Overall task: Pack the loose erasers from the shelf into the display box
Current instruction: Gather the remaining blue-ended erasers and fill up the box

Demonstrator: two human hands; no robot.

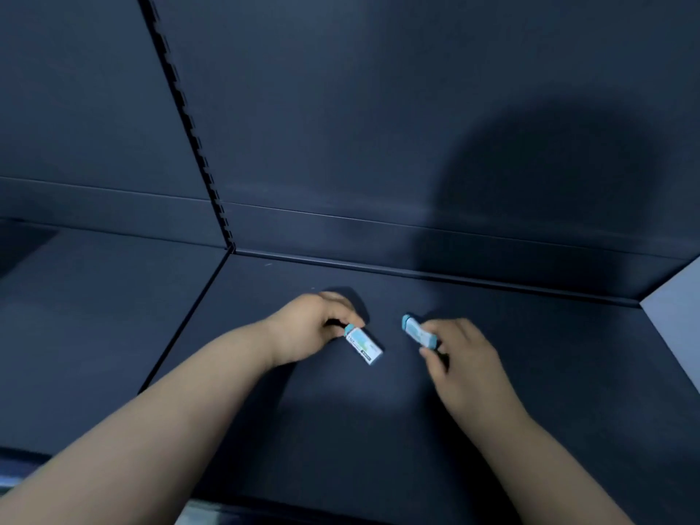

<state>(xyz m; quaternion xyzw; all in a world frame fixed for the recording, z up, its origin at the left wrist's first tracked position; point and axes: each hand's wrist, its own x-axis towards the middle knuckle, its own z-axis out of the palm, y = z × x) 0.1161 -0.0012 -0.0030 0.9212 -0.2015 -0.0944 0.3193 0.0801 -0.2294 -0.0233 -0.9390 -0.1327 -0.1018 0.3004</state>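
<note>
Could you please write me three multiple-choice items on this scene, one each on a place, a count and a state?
1. Where are the left hand and right hand? A. over the dark shelf; B. in a drawer; C. over a sink.
2. How many erasers show? A. one; B. two; C. five.
3. What is the left hand doing? A. lying flat; B. pointing; C. gripping an eraser.
Answers: 1 A, shelf surface lies beneath both; 2 B, the left eraser and the right eraser; 3 C, it pinches the blue end.
</note>
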